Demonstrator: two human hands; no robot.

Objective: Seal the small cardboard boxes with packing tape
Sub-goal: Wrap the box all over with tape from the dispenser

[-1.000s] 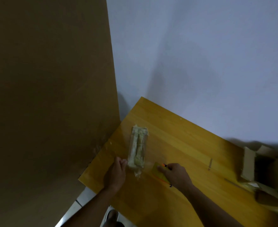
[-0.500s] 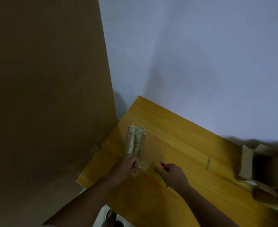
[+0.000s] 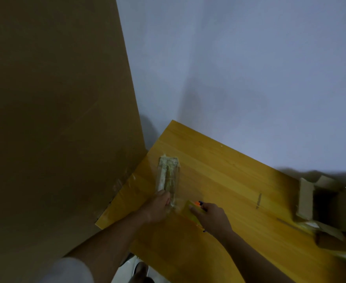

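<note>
Low centre, the left hand presses the taped box, fingers bent over its near end; it looks light, crushable. The right hand grips a tape dispenser.

No readable text, label, brand or number shows anywhere — the dim, blurred view gives none.

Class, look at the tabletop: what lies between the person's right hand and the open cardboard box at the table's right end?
In the head view, between the right hand and the open cardboard box lies mostly bare wooden table, with one small thin strip on it; what it is cannot be told.
</note>
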